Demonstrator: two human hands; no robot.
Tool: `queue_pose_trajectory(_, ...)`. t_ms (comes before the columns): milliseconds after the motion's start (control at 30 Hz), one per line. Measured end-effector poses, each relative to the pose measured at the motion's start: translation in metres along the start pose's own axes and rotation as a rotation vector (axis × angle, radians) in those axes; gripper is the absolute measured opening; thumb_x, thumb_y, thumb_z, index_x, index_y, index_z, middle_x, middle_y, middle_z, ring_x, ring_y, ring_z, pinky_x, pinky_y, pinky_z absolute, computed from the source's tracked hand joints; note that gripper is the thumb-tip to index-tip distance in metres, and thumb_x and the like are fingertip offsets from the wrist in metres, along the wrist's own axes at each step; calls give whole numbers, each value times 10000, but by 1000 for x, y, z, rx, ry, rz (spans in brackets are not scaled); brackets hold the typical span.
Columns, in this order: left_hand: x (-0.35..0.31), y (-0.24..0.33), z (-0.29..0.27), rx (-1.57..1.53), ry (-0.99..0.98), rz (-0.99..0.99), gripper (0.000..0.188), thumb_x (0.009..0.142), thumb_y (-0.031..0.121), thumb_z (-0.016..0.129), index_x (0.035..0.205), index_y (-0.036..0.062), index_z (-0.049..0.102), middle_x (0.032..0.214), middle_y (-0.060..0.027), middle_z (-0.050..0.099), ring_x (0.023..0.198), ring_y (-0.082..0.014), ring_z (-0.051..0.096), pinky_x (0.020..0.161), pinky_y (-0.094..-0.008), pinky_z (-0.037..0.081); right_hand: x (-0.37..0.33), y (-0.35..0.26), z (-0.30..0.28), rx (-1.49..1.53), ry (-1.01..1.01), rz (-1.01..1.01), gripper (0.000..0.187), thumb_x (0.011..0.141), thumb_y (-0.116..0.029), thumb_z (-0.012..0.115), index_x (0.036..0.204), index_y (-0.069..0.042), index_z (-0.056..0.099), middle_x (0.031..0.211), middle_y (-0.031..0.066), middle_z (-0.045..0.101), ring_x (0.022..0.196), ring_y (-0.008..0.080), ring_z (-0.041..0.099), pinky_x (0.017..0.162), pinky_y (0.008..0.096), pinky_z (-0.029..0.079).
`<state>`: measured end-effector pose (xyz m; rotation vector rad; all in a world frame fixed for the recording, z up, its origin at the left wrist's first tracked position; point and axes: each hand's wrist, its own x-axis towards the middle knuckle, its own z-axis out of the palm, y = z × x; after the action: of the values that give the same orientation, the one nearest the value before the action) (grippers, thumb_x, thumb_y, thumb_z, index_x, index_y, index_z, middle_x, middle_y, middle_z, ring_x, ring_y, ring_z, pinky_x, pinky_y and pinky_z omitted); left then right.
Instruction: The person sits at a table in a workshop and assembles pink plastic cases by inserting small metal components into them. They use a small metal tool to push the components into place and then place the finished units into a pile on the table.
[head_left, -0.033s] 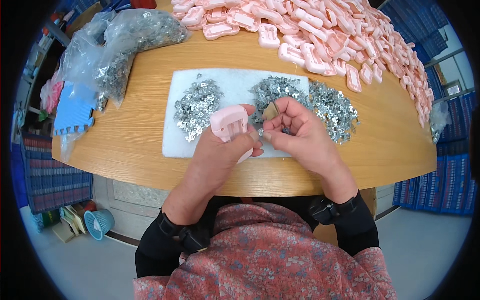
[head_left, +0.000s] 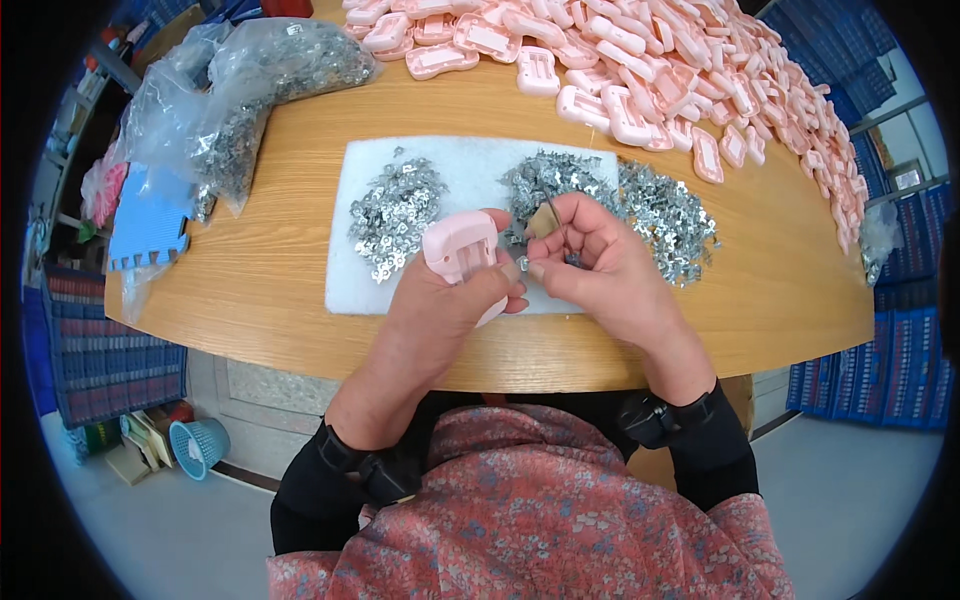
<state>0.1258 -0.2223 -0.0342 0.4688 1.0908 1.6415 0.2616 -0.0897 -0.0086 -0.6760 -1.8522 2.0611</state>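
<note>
My left hand (head_left: pixel 437 300) is wrapped round a pale pink plastic housing (head_left: pixel 458 243), tilted, with long slots facing up. Close to its right side, my right hand (head_left: pixel 605 262) is closed on a thin dark tool with a tan wrapped part (head_left: pixel 543 222); its exact kind I cannot make out. A small shiny metal piece (head_left: pixel 522 264) shows between the two thumbs; which hand bears it is unclear. Beneath the hands lies a white foam sheet (head_left: pixel 470 165), with a left heap of small metal contact pieces (head_left: pixel 395 215) and another heap (head_left: pixel 560 180) partly hidden behind my right hand.
A further heap of metal pieces (head_left: pixel 668 225) spreads off the sheet onto the wooden table (head_left: pixel 780 260). Many pink housings (head_left: pixel 640 60) are piled along the far right. Plastic bags of metal pieces (head_left: pixel 235 110) and a blue foam mat (head_left: pixel 145 225) lie at left.
</note>
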Motion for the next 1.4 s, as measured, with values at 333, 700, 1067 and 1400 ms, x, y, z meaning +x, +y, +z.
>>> queue_pose_trajectory(333, -9, 6, 3, 26, -14, -98, 406, 957, 213, 598, 1303, 16, 516, 925, -68, 626, 777, -167, 645, 719, -326, 568, -5, -1, -1, -34, -32, -51, 280, 858, -30, 662, 1120, -32, 561, 974, -7, 594, 903, 57, 567, 800, 222, 482)
queue_pose_trajectory(700, -15, 3, -8, -363, -136, -435, 661, 1039, 558, 181, 1188, 38, 562, 850, -120, 658, 748, -249, 681, 706, -482, 609, -4, -19, 22, -681, -17, -390, 196, 834, -45, 659, 1013, -32, 580, 794, 93, 610, 747, 198, 663, 682, 303, 530)
queue_pose_trajectory(1067, -11, 1, -3, -301, -131, -515, 655, 1050, 532, 168, 1085, 25, 581, 829, -126, 648, 716, -275, 673, 687, -498, 603, -7, -13, 28, -879, 20, -608, 142, 813, -27, 638, 934, -50, 568, 775, 127, 584, 754, 332, 600, 652, 421, 497)
queue_pose_trajectory(1400, -11, 2, 0, -333, -172, -533, 642, 1043, 551, 164, 1161, 51, 549, 825, -127, 645, 715, -273, 676, 680, -497, 603, -12, -19, 23, -751, 53, -358, 172, 829, -50, 674, 978, -38, 589, 812, 129, 618, 755, 287, 651, 650, 371, 524)
